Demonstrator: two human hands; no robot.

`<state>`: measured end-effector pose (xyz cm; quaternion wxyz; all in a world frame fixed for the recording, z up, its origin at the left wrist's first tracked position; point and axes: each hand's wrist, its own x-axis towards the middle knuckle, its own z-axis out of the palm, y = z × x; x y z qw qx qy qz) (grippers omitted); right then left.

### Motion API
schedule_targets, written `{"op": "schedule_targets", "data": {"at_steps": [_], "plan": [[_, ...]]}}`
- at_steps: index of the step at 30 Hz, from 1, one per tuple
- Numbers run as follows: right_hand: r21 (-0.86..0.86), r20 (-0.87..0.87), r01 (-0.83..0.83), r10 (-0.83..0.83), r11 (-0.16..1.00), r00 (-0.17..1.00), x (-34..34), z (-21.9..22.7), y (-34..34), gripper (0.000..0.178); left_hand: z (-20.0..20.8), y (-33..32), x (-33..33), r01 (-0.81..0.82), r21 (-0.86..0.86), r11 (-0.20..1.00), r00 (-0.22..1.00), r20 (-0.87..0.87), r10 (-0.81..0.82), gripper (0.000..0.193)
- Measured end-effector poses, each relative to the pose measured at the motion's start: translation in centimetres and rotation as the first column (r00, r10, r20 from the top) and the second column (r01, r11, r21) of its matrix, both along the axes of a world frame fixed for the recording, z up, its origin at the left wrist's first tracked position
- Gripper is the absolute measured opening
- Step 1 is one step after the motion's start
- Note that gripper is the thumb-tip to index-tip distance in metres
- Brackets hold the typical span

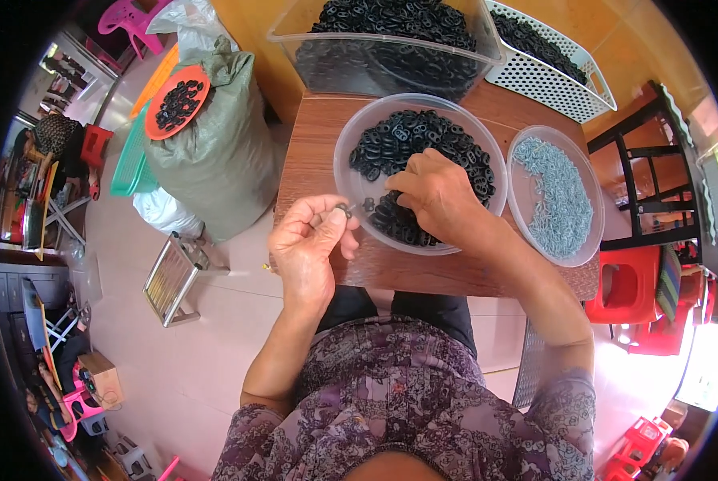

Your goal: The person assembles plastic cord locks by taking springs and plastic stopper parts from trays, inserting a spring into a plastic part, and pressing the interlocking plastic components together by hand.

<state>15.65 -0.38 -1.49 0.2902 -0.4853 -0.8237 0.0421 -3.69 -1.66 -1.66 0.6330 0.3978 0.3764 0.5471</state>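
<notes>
Your left hand [311, 240] pinches a small metal pin [336, 212], its long axis pointing right toward the bowl [351, 160] on the table [311, 136]. Your right hand [435, 192], fingers curled, picks among the black rings [399, 136] inside, beside a bowl of clips [555, 196].

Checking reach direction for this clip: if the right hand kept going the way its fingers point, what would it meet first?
Most likely the black rings under the fingertips of the right hand, in the clear round bowl; depth is uncertain.

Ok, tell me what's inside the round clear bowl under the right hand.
The clear bowl holds black ring-shaped parts, with a bare patch toward its left side. The right hand covers whatever lies beneath it.
</notes>
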Motion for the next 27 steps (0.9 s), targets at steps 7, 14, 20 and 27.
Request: {"op": "schedule_targets", "data": {"at_steps": [7, 14, 20, 27], "plan": [[-0.020, 0.175, -0.017, 0.020, 1.000, 0.984, -0.5, -0.7, 0.3, 0.015, 0.3, -0.9, -0.2, 0.023, 0.021, 1.000, 1.000, -0.007, -0.023, 0.010], [0.014, 0.262, -0.009, 0.005, 1.000, 0.965, -0.5, -0.5, 0.3, 0.016, 0.4, -1.8, -0.3, 0.036, 0.022, 0.999, 0.999, -0.016, -0.035, 0.010], [-0.092, -0.061, 0.074, -0.079, 0.993, 0.995, -0.2, 0.8, -1.0, 0.013, 0.5, -1.9, -0.2, 0.055, 0.024, 0.998, 0.998, -0.003, -0.055, 0.012], [-0.532, -0.811, -0.314, -0.367, 0.787, 0.455, 1.0, 2.3, -2.7, 0.017, 1.7, -2.2, 1.2, 0.092, 0.025, 0.995, 0.996, 0.017, -0.092, 0.013]]}}
